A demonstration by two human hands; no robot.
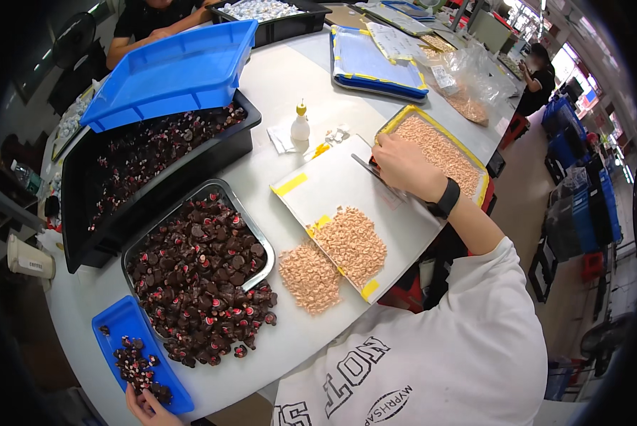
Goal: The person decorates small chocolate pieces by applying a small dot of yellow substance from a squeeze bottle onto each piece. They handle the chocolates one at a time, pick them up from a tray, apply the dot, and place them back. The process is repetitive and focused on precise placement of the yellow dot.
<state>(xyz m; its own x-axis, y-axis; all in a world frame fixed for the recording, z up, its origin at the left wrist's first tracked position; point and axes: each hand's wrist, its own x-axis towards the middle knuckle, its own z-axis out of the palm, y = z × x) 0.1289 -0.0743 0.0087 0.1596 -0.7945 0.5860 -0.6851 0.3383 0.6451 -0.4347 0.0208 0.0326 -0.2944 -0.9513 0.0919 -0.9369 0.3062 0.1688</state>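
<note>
My left hand (150, 410) reaches into a small blue tray (171, 369) at the lower left. Its bent fingers are at the small dark brown parts (135, 363) with red and pink bits lying there; what they pinch is hidden. My right hand (407, 169), with a black watch on its wrist, is closed around a slim dark metal tool (365, 165) that looks like tweezers. It is over the far end of a white board (340, 174) with yellow tape. Small pinkish-beige pieces (354, 245) are heaped on the board's near part, and another pile (309, 277) lies beside it.
A metal tray (267, 257) overflows with dark parts onto the table. Behind it stands a black bin (244, 145) with a blue tray (169, 67) across its top. A small white bottle (300, 128) stands mid-table. A yellow-edged tray (439, 153) holds more beige pieces. Other people sit farther off.
</note>
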